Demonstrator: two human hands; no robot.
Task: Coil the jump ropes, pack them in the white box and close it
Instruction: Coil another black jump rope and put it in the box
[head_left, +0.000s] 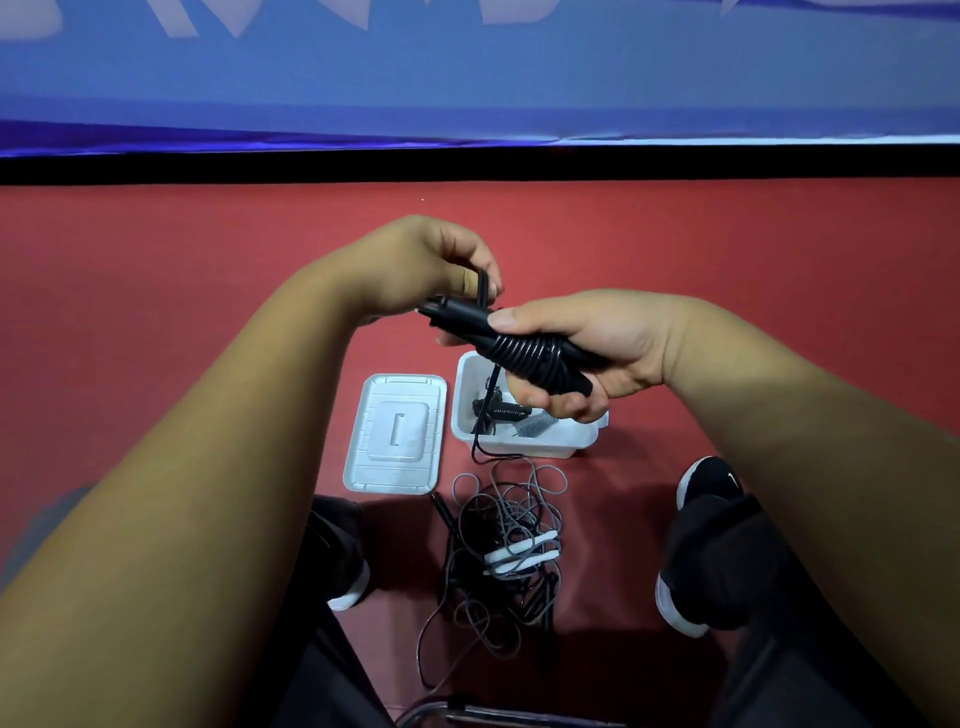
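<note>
The right hand (597, 353) grips the black jump rope (535, 364) round its stiff handles (454, 316) while the left hand (421, 265) pinches the light, springy cord (484, 285), apt to uncoil.

Bare left hand (415, 265) and right hand (597, 343), black trousers (727, 551), black white-soled shoes (709, 480).

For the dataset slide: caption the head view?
Left hand and right hand hold a half-coiled black jump rope over the open white box; lid beside it, tangled ropes nearby.
</note>
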